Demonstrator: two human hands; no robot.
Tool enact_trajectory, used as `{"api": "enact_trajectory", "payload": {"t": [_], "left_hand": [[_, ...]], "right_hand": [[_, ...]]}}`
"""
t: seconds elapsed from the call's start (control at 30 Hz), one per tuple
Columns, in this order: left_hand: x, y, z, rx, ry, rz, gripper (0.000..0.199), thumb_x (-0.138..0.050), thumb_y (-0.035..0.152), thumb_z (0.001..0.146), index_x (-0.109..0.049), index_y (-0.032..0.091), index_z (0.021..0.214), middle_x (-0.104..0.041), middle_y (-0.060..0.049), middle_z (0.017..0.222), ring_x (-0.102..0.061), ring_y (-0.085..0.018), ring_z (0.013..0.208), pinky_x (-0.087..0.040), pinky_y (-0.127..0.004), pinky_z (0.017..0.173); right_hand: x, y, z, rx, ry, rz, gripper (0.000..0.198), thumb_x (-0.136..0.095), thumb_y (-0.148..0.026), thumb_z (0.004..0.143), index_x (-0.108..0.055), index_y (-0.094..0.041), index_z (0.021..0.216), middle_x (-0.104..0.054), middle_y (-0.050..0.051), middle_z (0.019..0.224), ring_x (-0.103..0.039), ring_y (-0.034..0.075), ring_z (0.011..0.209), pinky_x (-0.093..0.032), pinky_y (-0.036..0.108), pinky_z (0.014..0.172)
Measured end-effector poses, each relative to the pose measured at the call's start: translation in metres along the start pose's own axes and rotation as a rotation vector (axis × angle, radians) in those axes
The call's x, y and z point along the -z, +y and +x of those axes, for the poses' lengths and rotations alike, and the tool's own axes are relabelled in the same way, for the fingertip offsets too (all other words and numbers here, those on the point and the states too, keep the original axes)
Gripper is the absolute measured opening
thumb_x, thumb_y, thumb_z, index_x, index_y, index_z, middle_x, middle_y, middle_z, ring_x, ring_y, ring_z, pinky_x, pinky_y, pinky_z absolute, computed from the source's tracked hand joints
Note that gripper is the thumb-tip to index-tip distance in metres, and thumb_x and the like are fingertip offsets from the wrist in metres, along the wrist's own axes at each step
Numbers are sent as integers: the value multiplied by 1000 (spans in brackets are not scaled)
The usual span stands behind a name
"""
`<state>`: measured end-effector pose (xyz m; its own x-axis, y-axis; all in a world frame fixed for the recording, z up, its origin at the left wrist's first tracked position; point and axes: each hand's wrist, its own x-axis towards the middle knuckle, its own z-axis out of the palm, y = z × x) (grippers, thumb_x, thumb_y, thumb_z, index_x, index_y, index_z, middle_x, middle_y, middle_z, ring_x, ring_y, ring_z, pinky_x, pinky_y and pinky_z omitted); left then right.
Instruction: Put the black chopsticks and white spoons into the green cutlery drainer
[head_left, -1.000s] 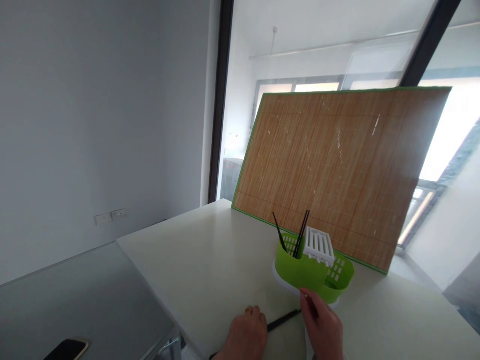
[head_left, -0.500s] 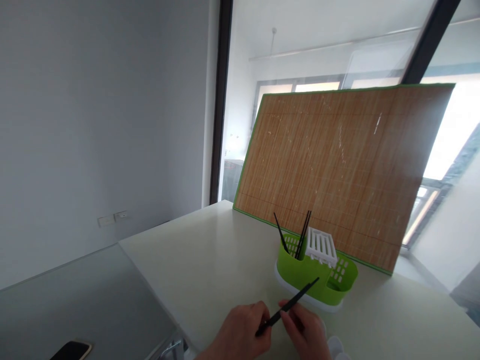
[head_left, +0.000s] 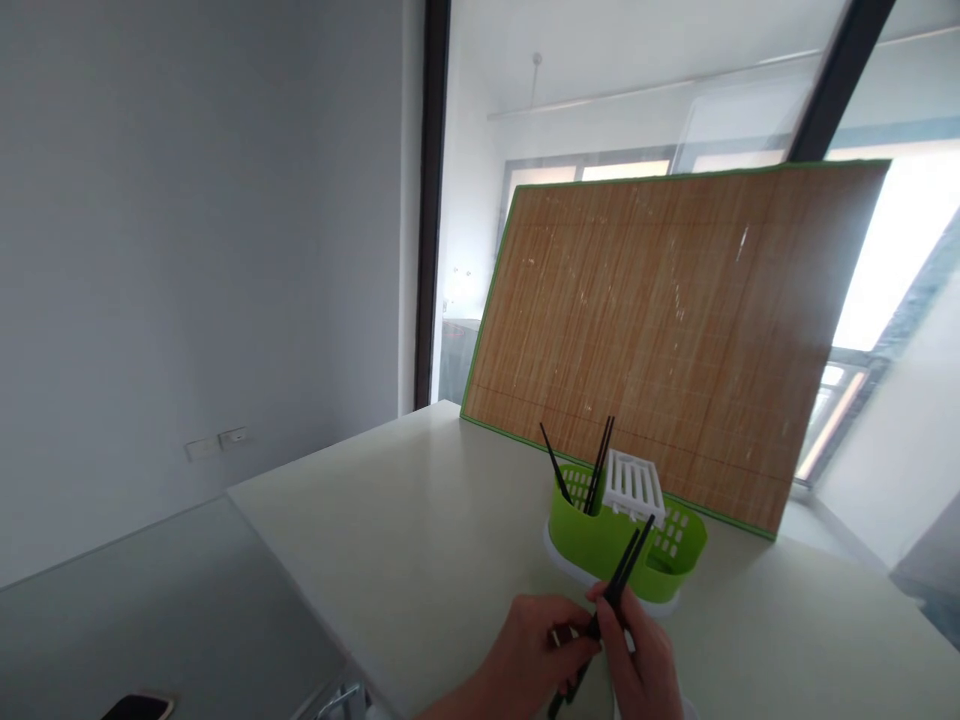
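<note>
Black chopsticks run slantwise between my hands, in front of the green utensil holder. My left hand pinches them near their lower ends, and my right hand grips them higher up. Their upper tips stand slightly apart and overlap the holder in view. The bright green utensil holder has a white base and perforated back walls. Several more black chopsticks lean in its left compartment. A white slatted rack sits across its middle. Pale round items below my right hand are mostly hidden.
A bamboo mat board with green edging leans against the glass behind the holder. The white table has its left edge near me. A dark phone lies at the lower left. Wall sockets are on the grey wall.
The chopsticks have turned steeper, and their tips have spread apart. Both hands have moved slightly right and closer together. The whole scene has shifted a little left.
</note>
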<state>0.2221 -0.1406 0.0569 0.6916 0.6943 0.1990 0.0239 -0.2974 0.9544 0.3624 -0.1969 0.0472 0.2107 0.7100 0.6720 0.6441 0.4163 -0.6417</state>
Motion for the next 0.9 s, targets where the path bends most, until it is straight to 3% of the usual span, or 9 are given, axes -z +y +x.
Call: {"api": "enact_trajectory", "payload": {"t": [0.33, 0.53, 0.67, 0.77, 0.9], "left_hand": [[13, -21, -13, -13, 47, 162, 13, -56, 19, 72, -66, 11, 75, -61, -1, 61, -55, -9, 51, -44, -16, 48], [43, 9, -26, -150, 150, 138, 26, -55, 9, 69, -67, 17, 91, -63, -5, 94, -58, -11, 73, -45, -13, 51], [50, 27, -21, -146, 134, -7, 39, -65, 24, 73, -61, 21, 111, -61, -5, 101, -54, -11, 72, -44, -13, 43], [49, 35, -13, -148, 47, -81, 42, -69, 31, 72, -62, 20, 113, -63, -5, 94, -53, -10, 66, -44, -13, 42], [51, 43, -7, -163, 29, -15, 23, -65, 30, 77, -71, 17, 94, -64, -1, 74, -52, -7, 56, -43, -15, 49]], "right_hand": [[-16, -1, -4, 137, -274, -70, 10, -44, -27, 91, -53, -22, 94, -60, 0, 76, -60, 13, 65, -48, 20, 60], [-21, 1, -6, 176, -260, -65, 10, -46, -24, 91, -51, -24, 99, -60, -1, 77, -60, 12, 63, -47, 18, 57], [-21, 0, -6, 195, -231, -56, 15, -47, -23, 90, -50, -24, 105, -59, -2, 74, -59, 11, 58, -46, 18, 53], [-24, 0, -6, 248, -264, -55, 21, -46, -21, 90, -50, -24, 110, -60, 0, 79, -62, 13, 68, -49, 19, 60], [-30, 1, -8, 277, -284, -56, 11, -47, -20, 88, -53, -23, 97, -62, 2, 85, -63, 13, 72, -49, 18, 64]]}}
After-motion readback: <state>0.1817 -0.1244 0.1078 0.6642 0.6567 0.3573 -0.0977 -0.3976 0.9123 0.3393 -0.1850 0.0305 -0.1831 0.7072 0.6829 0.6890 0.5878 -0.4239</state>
